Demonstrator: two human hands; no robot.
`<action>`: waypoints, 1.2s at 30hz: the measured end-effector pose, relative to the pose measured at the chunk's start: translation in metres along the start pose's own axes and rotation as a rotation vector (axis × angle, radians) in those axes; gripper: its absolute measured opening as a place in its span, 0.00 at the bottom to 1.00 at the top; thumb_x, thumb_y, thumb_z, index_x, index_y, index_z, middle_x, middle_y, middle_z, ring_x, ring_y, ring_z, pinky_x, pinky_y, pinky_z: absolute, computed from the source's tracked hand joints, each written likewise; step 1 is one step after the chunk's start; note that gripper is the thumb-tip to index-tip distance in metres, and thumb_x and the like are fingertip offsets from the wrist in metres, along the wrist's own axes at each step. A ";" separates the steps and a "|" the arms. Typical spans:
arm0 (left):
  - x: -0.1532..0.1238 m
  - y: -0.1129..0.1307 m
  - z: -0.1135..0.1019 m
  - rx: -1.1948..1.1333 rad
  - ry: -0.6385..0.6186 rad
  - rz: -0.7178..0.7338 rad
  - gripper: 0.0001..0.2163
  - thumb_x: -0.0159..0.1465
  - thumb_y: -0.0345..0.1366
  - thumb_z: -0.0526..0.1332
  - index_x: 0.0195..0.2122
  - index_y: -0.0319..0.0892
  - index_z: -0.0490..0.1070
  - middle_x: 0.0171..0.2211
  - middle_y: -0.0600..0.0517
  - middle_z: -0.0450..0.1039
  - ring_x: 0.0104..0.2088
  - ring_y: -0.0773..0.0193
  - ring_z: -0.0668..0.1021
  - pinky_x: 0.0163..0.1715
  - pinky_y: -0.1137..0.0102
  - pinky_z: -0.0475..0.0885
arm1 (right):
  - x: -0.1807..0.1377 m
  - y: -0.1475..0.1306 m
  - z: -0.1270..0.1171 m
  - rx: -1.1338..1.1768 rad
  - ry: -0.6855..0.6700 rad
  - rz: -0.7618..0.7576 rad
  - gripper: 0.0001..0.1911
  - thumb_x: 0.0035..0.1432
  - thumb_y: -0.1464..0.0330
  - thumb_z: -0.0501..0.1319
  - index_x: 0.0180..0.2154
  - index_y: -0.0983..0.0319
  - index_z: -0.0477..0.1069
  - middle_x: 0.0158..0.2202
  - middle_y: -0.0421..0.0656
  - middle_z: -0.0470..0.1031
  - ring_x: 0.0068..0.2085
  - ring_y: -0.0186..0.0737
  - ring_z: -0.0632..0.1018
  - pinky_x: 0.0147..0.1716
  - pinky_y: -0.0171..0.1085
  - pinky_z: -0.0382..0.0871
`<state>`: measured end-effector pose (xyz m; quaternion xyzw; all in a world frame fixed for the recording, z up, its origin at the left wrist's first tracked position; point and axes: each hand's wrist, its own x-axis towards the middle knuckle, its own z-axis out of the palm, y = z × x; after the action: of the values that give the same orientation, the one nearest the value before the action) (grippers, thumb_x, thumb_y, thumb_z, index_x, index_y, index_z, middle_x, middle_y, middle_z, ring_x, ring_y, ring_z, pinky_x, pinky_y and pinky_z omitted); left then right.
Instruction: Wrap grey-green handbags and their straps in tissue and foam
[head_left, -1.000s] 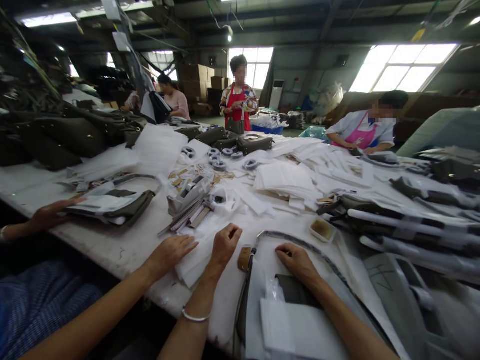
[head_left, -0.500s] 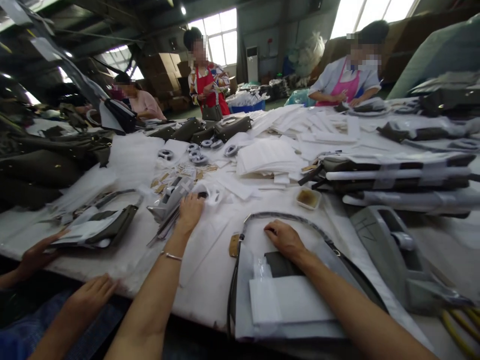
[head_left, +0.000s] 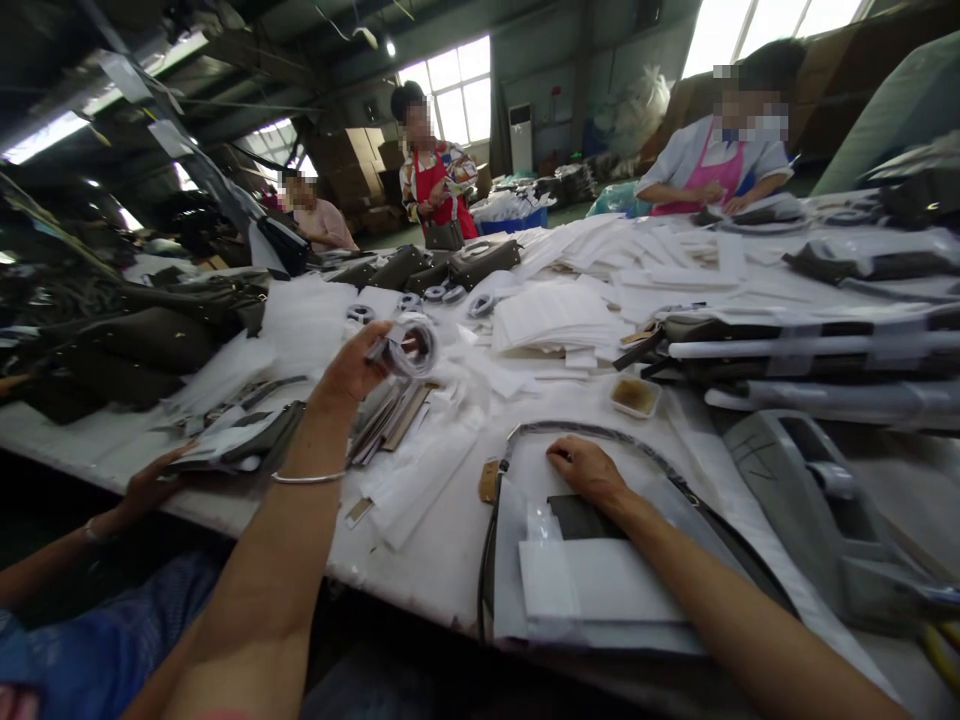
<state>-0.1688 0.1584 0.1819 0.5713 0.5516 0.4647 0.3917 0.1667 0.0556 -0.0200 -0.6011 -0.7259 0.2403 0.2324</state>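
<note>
My left hand (head_left: 356,368) is raised above the table, its fingers closed around a ring-shaped roll (head_left: 414,346) that looks clear and greyish, perhaps wrapped in film. Its exact kind I cannot make out. Loosely curled, my right hand (head_left: 589,468) rests over the top of a dark handbag (head_left: 574,525), inside the arch of its handle (head_left: 592,432); nothing shows in its fingers. White sheets and clear tape cover the bag's front. A brown tag (head_left: 489,481) hangs beside the handle. Below my left hand lies a stack of cards (head_left: 397,420).
A grey tape dispenser (head_left: 806,500) stands at the right. Behind it are stacked wrapped bags (head_left: 810,345) and a small dish (head_left: 635,395). White sheets (head_left: 555,318) and coiled pieces (head_left: 480,305) lie farther back. At left, a co-worker's hand (head_left: 154,480) touches another bag (head_left: 255,440).
My left hand has lifted the roll off the table and drawn it up and left. A grey object on the cards no longer shows there. My right hand stays on the bag.
</note>
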 end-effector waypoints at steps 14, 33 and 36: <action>-0.064 -0.113 0.181 0.342 -0.430 -0.076 0.10 0.59 0.41 0.62 0.36 0.39 0.74 0.35 0.49 0.78 0.38 0.60 0.79 0.44 0.66 0.74 | 0.004 0.004 -0.006 0.132 0.173 0.267 0.12 0.59 0.68 0.57 0.38 0.61 0.79 0.34 0.44 0.82 0.37 0.43 0.80 0.36 0.34 0.68; -0.072 -0.131 0.195 0.674 -0.360 0.170 0.15 0.60 0.25 0.58 0.46 0.42 0.75 0.45 0.47 0.78 0.47 0.58 0.77 0.52 0.66 0.69 | -0.001 0.000 -0.034 -0.175 0.117 -0.062 0.25 0.53 0.80 0.58 0.52 0.61 0.74 0.50 0.46 0.75 0.52 0.44 0.73 0.56 0.38 0.63; -0.068 -0.135 0.196 0.640 -0.358 0.175 0.12 0.61 0.29 0.58 0.45 0.42 0.75 0.44 0.48 0.78 0.46 0.59 0.77 0.51 0.67 0.70 | 0.004 0.002 -0.043 -0.259 -0.034 -0.110 0.31 0.50 0.84 0.55 0.54 0.59 0.73 0.56 0.45 0.72 0.55 0.41 0.73 0.56 0.34 0.62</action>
<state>-0.0127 0.1145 -0.0055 0.7820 0.5407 0.1934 0.2425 0.1949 0.0629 0.0123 -0.5814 -0.7864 0.1414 0.1533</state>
